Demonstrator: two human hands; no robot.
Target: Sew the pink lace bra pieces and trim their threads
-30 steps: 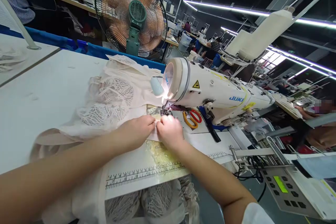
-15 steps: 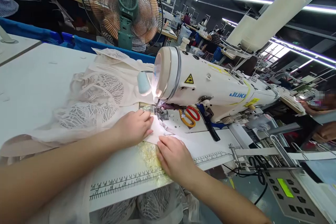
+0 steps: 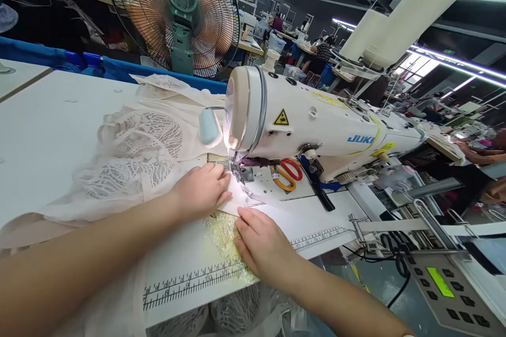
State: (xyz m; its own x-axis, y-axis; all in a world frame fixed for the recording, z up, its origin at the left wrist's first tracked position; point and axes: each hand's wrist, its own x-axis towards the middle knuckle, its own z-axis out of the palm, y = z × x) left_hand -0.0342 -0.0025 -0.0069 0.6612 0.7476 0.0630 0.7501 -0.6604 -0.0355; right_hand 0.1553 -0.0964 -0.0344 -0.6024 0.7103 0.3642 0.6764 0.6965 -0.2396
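My left hand lies just left of the presser foot, its fingers closed together on a piece of pale fabric. Lower and to the right, my right hand has its thumb and fingers closed at the front edge of that fabric. The fabric runs under the foot of a white sewing machine, whose lamp lights the needle area. Beneath the fabric and beside my right hand lies crinkled yellowish see-through material. Pale lace garment pieces spread over the table to the left.
Scissors with orange and red handles lie under the machine arm near a black-handled tool. A ruler strip lines the front table edge. A tape feeder and control panel stand right. Behind is a large fan.
The view has shifted slightly, so the machine and fan sit a little further left. Both hands keep nearly the same places on the fabric beside the presser foot.
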